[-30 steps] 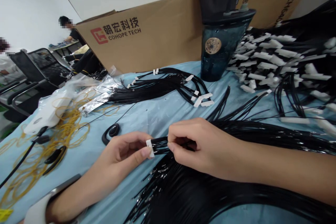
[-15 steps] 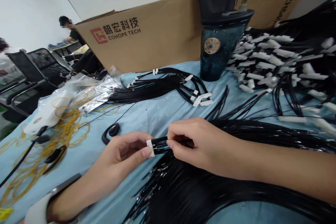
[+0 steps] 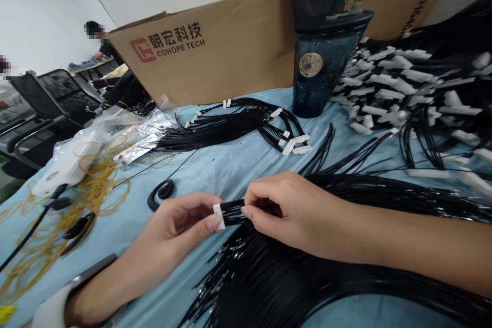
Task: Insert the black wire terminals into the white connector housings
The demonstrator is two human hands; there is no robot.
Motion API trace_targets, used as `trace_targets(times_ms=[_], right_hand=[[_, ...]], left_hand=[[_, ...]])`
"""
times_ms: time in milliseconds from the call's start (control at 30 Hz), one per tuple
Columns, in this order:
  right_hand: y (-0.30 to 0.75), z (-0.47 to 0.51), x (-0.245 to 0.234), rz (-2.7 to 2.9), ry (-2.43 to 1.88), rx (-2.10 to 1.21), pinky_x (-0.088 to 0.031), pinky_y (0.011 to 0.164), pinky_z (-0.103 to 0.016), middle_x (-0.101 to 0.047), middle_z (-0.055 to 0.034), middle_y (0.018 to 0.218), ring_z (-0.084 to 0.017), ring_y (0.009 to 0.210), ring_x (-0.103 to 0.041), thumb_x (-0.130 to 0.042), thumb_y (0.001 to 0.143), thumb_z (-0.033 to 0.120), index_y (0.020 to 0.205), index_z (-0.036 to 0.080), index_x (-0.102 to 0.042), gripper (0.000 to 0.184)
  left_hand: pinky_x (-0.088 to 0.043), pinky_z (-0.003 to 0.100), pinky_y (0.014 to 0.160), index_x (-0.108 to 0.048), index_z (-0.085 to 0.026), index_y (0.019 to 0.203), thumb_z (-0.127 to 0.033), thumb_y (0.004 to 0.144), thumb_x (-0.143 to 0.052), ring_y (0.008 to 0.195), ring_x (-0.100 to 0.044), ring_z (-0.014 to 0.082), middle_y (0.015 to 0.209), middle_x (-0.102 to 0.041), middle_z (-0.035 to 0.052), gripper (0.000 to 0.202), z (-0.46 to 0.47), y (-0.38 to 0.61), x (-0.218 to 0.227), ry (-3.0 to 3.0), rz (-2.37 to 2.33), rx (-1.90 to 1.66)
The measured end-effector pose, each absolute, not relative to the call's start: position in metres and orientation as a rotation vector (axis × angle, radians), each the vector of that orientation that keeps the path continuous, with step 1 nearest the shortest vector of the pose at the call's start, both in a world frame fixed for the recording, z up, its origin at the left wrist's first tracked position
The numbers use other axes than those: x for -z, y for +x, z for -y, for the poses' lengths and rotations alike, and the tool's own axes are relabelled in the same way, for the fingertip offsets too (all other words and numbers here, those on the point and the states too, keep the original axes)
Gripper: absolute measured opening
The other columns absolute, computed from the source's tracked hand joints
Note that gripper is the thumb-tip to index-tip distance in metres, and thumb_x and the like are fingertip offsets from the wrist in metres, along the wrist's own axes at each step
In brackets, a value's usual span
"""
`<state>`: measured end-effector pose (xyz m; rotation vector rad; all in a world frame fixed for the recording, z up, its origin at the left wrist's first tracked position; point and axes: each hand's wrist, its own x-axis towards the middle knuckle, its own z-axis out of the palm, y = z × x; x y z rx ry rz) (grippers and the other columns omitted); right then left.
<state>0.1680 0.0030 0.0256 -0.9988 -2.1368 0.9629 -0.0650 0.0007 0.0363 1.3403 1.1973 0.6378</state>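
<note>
Between thumb and fingers, my left hand [image 3: 184, 230] pinches a small white plug connector [image 3: 219, 216]. Several black wires [image 3: 233, 213] run from the connector's right side into my right hand [image 3: 284, 210], whose thumb and index finger are closed on them. My right fingertips sit a short way right of the connector; the wire ends under them are hidden. Below both hands spreads a thick bundle of loose black wires [image 3: 269, 277], with shiny metal tips [image 3: 226, 256] fanned out at its left end.
Behind lie finished-looking wires with white connectors [image 3: 223, 130]. A blue cup [image 3: 313, 77] stands before a cardboard box [image 3: 230, 56]. White-ended harnesses [image 3: 403, 79] are heaped at right. Yellow rubber bands [image 3: 96, 179], a black earpiece [image 3: 165, 189] and a white device [image 3: 69, 164] lie left. A person [image 3: 103, 46] sits far back.
Both hands keep their hold on the connector and wires. My right fingertips have shifted very slightly left along the wires; the whole view has moved a little.
</note>
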Motion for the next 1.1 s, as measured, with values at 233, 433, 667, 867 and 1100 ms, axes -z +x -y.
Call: trace_targets(times_ms=[233, 433, 667, 867, 1100], right_hand=[[0.168, -0.004, -0.03, 2.134, -1.0, -1.031, -0.03, 0.056, -0.023, -0.053, 0.0059, 0.062, -0.009, 0.055, -0.045, -0.06, 0.089, 0.011, 0.071, 0.018, -0.054, 0.02], [0.168, -0.004, -0.028, 2.113, -1.009, -1.05, -0.031, 0.056, -0.023, -0.053, 0.006, 0.063, -0.008, 0.056, -0.045, -0.061, 0.09, 0.013, 0.071, 0.018, -0.055, 0.02], [0.169, -0.004, -0.024, 2.13, -1.021, -1.009, -0.031, 0.057, -0.023, -0.055, 0.005, 0.067, -0.009, 0.059, -0.046, -0.061, 0.093, 0.015, 0.073, 0.018, -0.054, 0.021], [0.167, -0.001, -0.026, 2.242, -1.047, -0.902, -0.033, 0.061, -0.026, -0.061, 0.0008, 0.074, -0.013, 0.065, -0.053, -0.058, 0.097, 0.015, 0.079, 0.018, -0.056, 0.018], [0.158, -0.001, -0.03, 2.417, -1.112, -0.781, -0.035, 0.061, -0.028, -0.062, -0.0022, 0.077, -0.015, 0.065, -0.054, -0.053, 0.1, 0.012, 0.082, 0.016, -0.056, 0.019]], left_hand=[[-0.049, 0.015, 0.062, -0.085, -0.03, 0.093, -0.034, 0.085, -0.087, 0.07, -0.065, 0.0117, 0.075, -0.079, -0.0052, 0.009, 0.001, -0.07, -0.034, 1.327, -1.139, -0.648], [-0.049, 0.015, 0.062, -0.086, -0.031, 0.094, -0.034, 0.086, -0.086, 0.07, -0.065, 0.0115, 0.077, -0.079, -0.0051, 0.009, 0.001, -0.07, -0.035, 1.327, -1.128, -0.649], [-0.05, 0.015, 0.062, -0.085, -0.03, 0.093, -0.035, 0.085, -0.086, 0.069, -0.066, 0.0118, 0.075, -0.079, -0.0053, 0.009, 0.001, -0.07, -0.034, 1.352, -1.153, -0.647], [-0.053, 0.022, 0.062, -0.084, -0.027, 0.09, -0.034, 0.08, -0.084, 0.07, -0.069, 0.0164, 0.074, -0.081, -0.0037, 0.012, 0.004, -0.063, -0.038, 1.505, -1.323, -0.64], [-0.054, 0.026, 0.061, -0.085, -0.026, 0.092, -0.029, 0.08, -0.08, 0.07, -0.071, 0.0193, 0.078, -0.084, -0.0011, 0.013, 0.01, -0.062, -0.038, 1.674, -1.404, -0.696]])
